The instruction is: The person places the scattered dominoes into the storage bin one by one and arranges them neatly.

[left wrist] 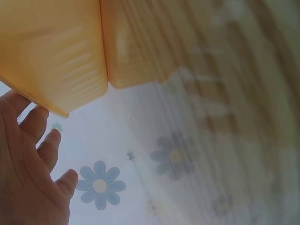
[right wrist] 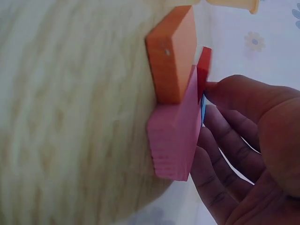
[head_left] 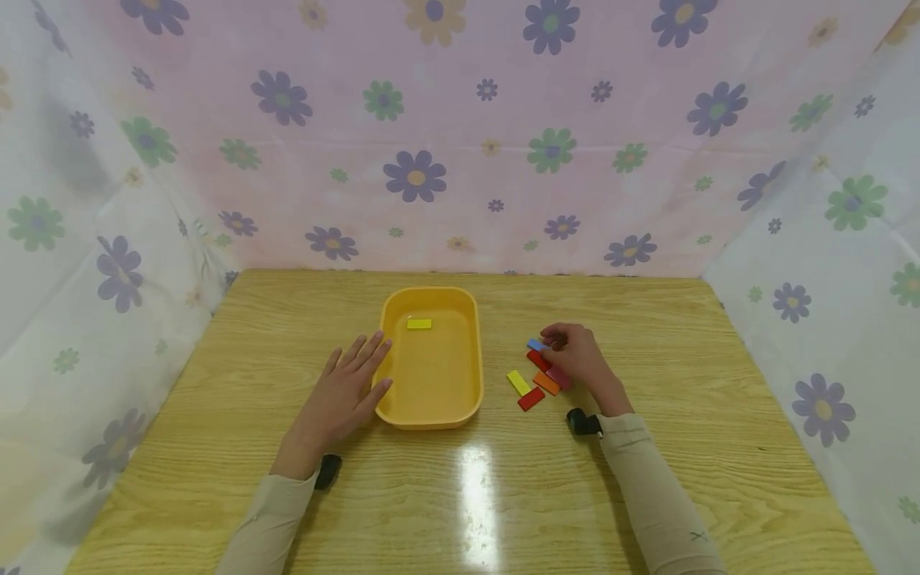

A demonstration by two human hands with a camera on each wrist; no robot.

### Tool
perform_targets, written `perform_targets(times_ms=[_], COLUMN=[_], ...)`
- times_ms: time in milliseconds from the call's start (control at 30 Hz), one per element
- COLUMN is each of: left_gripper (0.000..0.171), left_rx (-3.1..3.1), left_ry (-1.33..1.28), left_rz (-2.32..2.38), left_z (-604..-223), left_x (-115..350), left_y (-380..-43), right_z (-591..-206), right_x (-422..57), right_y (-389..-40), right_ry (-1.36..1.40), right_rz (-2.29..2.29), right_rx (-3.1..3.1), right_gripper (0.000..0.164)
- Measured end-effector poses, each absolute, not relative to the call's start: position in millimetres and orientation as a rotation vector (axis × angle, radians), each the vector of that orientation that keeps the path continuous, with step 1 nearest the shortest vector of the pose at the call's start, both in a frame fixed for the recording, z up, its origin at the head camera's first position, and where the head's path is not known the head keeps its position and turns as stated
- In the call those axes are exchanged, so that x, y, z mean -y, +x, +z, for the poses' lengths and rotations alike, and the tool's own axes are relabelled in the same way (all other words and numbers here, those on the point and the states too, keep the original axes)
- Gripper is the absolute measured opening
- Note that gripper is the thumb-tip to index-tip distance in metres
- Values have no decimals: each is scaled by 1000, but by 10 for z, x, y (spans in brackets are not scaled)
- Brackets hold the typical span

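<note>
My right hand (head_left: 578,358) reaches over a loose group of flat coloured blocks, thumb and fingertips closing at the right end of the blue block (head_left: 536,344) and pinching it. In the right wrist view, the thumb lies by a red block (right wrist: 204,65), with the pink block (right wrist: 173,140) and orange block (right wrist: 173,56) in front. The fingers partly hide the blue and pink blocks from above. With fingers spread, my left hand (head_left: 343,395) rests against the left rim of a yellow plastic tub (head_left: 480,375). A yellow block (head_left: 419,324) lies inside that tub.
Nearer the tub lie another yellow block (head_left: 518,382) and a second red block (head_left: 531,399). Everything stands on a wood-grain table (head_left: 402,495). Flower-patterned cloth (head_left: 474,184) closes off the back and both sides.
</note>
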State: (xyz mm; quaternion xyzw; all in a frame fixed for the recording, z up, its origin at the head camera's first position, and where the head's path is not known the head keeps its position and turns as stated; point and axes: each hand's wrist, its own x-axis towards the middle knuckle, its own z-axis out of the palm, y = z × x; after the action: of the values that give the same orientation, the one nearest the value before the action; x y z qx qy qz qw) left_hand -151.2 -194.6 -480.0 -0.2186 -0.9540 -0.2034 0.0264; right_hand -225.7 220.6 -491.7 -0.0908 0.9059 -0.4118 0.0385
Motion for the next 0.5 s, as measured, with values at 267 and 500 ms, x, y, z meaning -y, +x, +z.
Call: perform_targets(times_ms=[267, 500], left_gripper=[64, 64], left_rx=[2951, 2948], left_ry=[-675, -677], left_rz=[-627, -631], left_z=[-4805, -4806], left_x=[1943, 1943], left_y=[-1511, -1512], right_z=[-4897, -4846], right_x=[-2238, -2242], right_y=[-2279, -2310], right_ry=[-261, -278], right_rz=[-1209, -1073], right_rx=[-2776, -2772], right_gripper=[31, 29])
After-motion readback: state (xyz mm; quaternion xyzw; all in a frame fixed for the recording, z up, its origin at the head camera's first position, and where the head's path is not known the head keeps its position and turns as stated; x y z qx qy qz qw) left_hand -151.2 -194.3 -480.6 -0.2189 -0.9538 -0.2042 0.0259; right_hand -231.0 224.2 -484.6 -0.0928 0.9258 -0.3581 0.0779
